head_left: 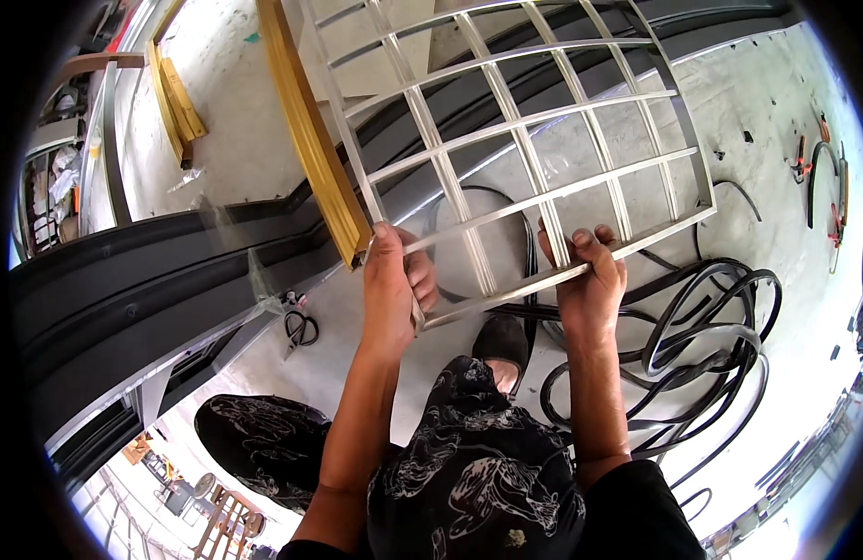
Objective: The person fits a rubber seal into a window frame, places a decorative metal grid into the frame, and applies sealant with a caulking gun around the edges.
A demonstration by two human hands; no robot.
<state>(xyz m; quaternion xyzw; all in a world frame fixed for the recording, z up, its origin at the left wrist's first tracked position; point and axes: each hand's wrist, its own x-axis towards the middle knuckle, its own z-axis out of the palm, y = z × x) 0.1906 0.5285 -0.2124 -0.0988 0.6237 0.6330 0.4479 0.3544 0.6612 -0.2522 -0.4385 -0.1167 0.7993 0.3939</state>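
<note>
A silvery metal grille (513,124), made of crossing bars in a rectangular frame, is held up in front of me. My left hand (391,285) is closed round its near left corner, thumb along the side bar. My right hand (590,280) grips the near edge bar right of its middle, with fingers curled over it. Left of the grille, a gold-coloured metal profile (312,140) runs lengthwise, its near end close to my left hand. Behind the grille lies a long dark grey frame (198,245), seen partly through the openings.
Coiled black rubber strip (697,327) lies on the floor to my right. Scissors (299,327) with black handles are at the left by the dark frame. Shorter gold profiles (175,103) lie at the far left. Red-handled tools (805,163) and a cable rest at the far right.
</note>
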